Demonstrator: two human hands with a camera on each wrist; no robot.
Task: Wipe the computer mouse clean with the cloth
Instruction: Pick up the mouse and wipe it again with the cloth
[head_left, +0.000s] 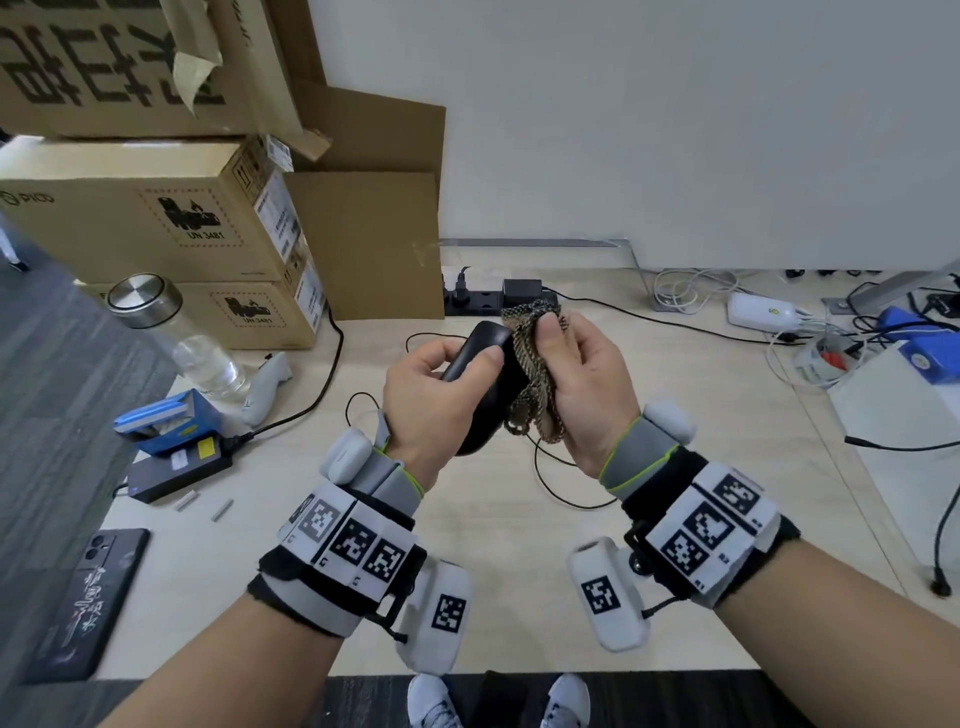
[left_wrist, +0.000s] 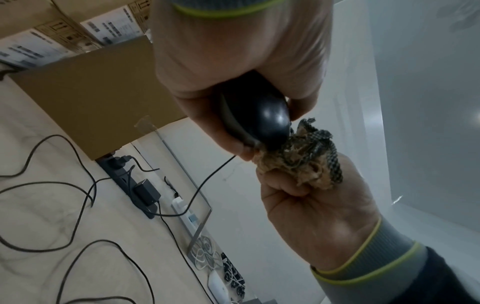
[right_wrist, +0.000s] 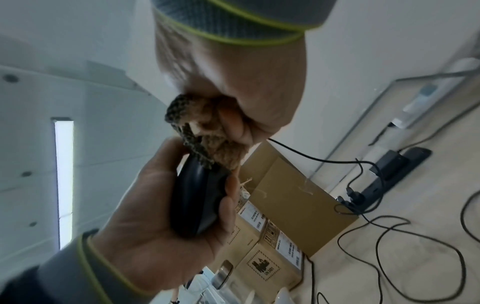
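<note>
- Mouse (head_left: 485, 384) first: black, held up in the air above the desk (head_left: 519, 571), well clear of the surface, tilted with its far end upward.
- Left hand (head_left: 431, 410) grips the mouse, thumb across its top and fingers curled round the underside.
- Right hand (head_left: 582, 384) is clamped on a bunched brown and black cloth (head_left: 535, 374), thumb pinching the wad against the curled fingers.
- Cloth and mouse are touching: the wad presses against the right flank and far end of the shell, so I judge the wiping to be in hand.
- Thin black cable (head_left: 550, 483) loops on the desk under the hands; it looks to be the mouse's own, though where it joins is hidden.
- Risk, as I see it: the shell is smooth and glossy, and a hard push from the cloth could twist it out of the left hand's grip.
- Another risk: loose folds hang below the right hand and could snag the cable, tugging the mouse.
- Desk is pale wood grain. To the left stand a clear bottle (head_left: 176, 332) with a steel cap, a blue box (head_left: 166, 421) and a dark phone (head_left: 88, 603).
- Further back, stacked cardboard boxes (head_left: 156, 228), a black power strip (head_left: 488, 301) against a white wall, and more leads and a white charger (head_left: 763, 312) to the right.
</note>
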